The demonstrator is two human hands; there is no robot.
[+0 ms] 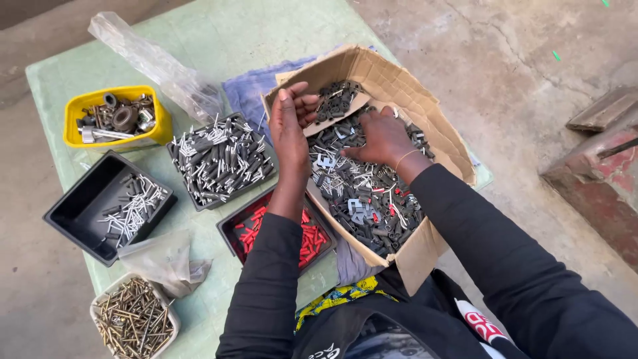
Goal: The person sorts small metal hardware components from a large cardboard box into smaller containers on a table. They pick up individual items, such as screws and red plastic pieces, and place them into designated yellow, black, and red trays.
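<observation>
Both hands work in a cardboard box of small grey parts on the table. Left hand is raised, fingers curled around a few parts; right hand is spread flat on the pile.

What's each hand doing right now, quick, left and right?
Left hand: raised over the cardboard box, fingers loosely curled; whether it holds anything cannot be told.
Right hand: palm down in the mixed small parts, fingers buried; grip cannot be told.
</observation>
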